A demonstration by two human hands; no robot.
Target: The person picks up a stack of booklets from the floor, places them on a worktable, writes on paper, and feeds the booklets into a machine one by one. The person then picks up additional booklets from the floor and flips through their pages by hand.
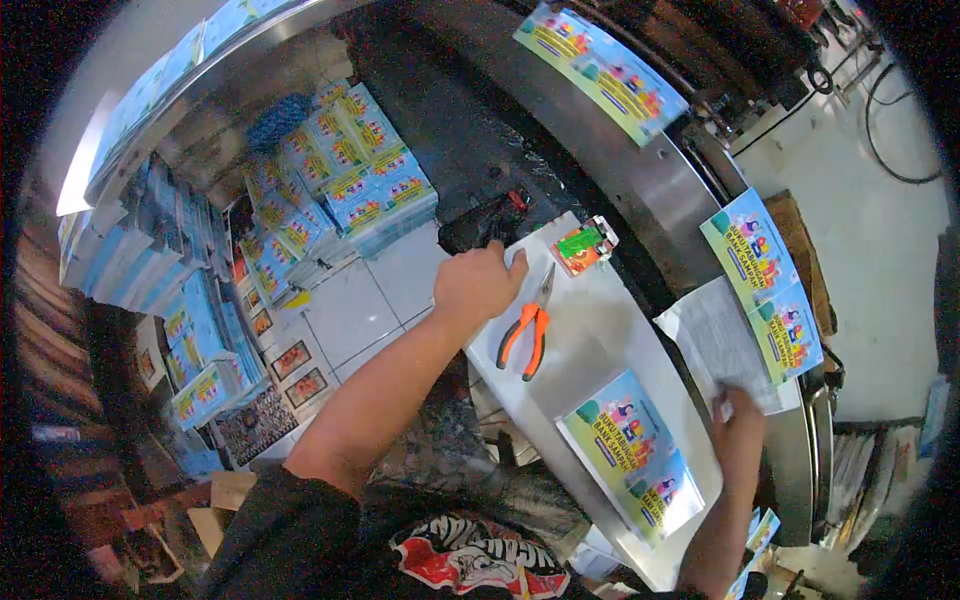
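Note:
My left hand [480, 285] is curled at the left edge of the narrow metal table [590, 320], beside a black plastic bag [475, 225]; its fingertips are mostly hidden. Pliers [530, 325] with orange-and-black handles lie near it on the table. My right hand [738, 420] closes on the lower edge of a whitish printed sheet [715, 335]. That sheet lies against a two-up printed booklet [760, 285] with a blue, green and yellow cover. Another such booklet [635, 455] rests on the table to the left of my right hand.
A small red-and-green box [585, 245] sits at the table's far end. Stacks of the same booklets [370, 175] stand on the tiled floor at left, with more piles [200, 340] nearby. Further booklets [600, 70] lie on the curved metal machine surface at upper right.

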